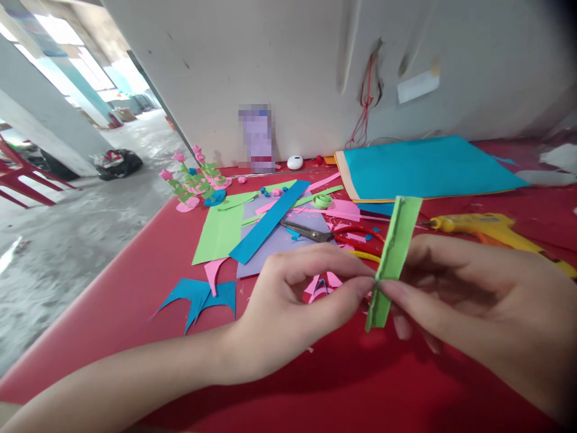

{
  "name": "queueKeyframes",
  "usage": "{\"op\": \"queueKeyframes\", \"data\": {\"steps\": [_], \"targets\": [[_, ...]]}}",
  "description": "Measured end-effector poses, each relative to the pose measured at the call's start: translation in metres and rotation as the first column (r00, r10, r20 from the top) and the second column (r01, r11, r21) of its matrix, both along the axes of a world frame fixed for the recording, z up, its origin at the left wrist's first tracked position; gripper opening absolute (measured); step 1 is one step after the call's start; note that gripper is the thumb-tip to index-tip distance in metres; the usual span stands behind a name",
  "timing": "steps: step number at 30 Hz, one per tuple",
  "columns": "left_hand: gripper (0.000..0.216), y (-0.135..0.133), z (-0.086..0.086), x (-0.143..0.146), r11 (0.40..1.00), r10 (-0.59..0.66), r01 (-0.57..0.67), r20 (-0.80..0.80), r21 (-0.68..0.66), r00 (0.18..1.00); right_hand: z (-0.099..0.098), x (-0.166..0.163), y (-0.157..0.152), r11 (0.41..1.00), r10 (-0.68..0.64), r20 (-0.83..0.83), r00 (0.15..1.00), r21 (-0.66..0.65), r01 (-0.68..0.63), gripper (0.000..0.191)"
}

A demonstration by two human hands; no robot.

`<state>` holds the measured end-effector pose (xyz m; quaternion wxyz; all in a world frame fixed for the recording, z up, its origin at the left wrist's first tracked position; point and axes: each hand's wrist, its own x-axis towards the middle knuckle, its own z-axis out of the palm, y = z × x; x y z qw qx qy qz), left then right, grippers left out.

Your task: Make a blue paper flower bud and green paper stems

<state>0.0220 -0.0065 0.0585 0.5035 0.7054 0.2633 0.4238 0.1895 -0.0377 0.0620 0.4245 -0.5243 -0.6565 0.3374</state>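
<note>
A short green paper strip, with a narrow fold along its left edge, is held up above the red table. My left hand pinches the folded edge between thumb and index finger. On the strip's lower part, the thumb of my right hand presses from the front, its other fingers behind. Just beyond my hands lie red-handled scissors, partly hidden. A yellow hot glue gun rests behind my right hand.
Blue, green and purple paper and pink scraps cover the middle. Small paper flowers stand at the left edge. A stack of blue sheets lies at the back right. A phone leans on the wall beside a white case.
</note>
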Motion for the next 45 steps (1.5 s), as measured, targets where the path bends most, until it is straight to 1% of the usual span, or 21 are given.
{"op": "queueKeyframes", "data": {"steps": [3, 6, 10, 13, 20, 25, 30, 33, 37, 40, 42, 45], "targets": [[0.007, 0.0009, 0.0004, -0.0012, 0.999, -0.031, 0.031, -0.004, 0.012, 1.000, 0.0005, 0.0002, -0.0010, 0.999, -0.004, 0.010, 1.000, 0.036, 0.003, 0.009], [0.006, 0.0027, 0.0005, -0.0012, 0.999, -0.053, 0.052, 0.043, 0.009, 0.998, 0.0015, -0.0014, -0.0022, 0.997, -0.004, 0.007, 1.000, 0.076, 0.004, 0.011], [0.005, 0.0063, -0.0001, -0.0011, 0.995, -0.091, 0.094, 0.095, -0.023, 0.991, 0.0024, -0.0016, -0.0033, 0.994, -0.012, 0.058, 0.998, 0.107, 0.006, 0.016], [0.006, 0.0084, -0.0008, -0.0018, 0.992, -0.114, 0.119, 0.093, -0.045, 0.989, 0.0005, 0.0020, -0.0034, 0.993, -0.003, 0.094, 0.996, 0.119, -0.008, 0.013], [0.007, 0.0091, 0.0004, -0.0028, 0.995, -0.100, 0.101, 0.049, -0.008, 0.994, -0.0001, 0.0061, -0.0054, 0.980, -0.075, 0.193, 0.978, 0.194, 0.037, 0.009], [0.009, 0.0081, -0.0017, -0.0020, 0.997, -0.071, 0.072, 0.016, -0.039, 0.997, 0.0030, 0.0042, -0.0075, 0.971, -0.159, 0.228, 0.961, 0.213, 0.110, 0.007], [0.007, 0.0084, -0.0032, -0.0024, 0.998, -0.052, 0.051, -0.030, -0.035, 0.998, 0.0016, 0.0056, -0.0075, 0.960, -0.183, 0.294, 0.938, 0.260, 0.106, 0.004], [0.005, 0.0086, -0.0023, -0.0030, 0.998, -0.050, 0.047, -0.054, -0.048, 0.997, 0.0008, 0.0059, -0.0080, 0.960, -0.192, 0.315, 0.929, 0.259, 0.111, 0.004], [0.003, 0.0094, -0.0009, -0.0032, 0.996, -0.043, 0.039, -0.047, -0.078, 0.998, 0.0017, 0.0046, -0.0097, 0.961, -0.206, 0.311, 0.928, 0.241, 0.133, 0.007], [0.002, 0.0094, -0.0002, -0.0029, 0.995, -0.028, 0.024, -0.036, -0.096, 0.999, 0.0021, 0.0030, -0.0085, 0.967, -0.187, 0.321, 0.929, 0.228, 0.115, 0.009], [0.003, 0.0088, 0.0001, -0.0026, 0.991, -0.007, 0.004, -0.027, -0.135, 1.000, 0.0018, 0.0018, -0.0059, 0.967, -0.167, 0.311, 0.936, 0.236, 0.094, 0.012], [0.005, 0.0080, 0.0002, -0.0019, 0.978, 0.012, -0.012, 0.000, -0.206, 1.000, 0.0017, 0.0009, -0.0003, 0.976, -0.091, 0.254, 0.963, 0.217, 0.035, 0.007]]}}
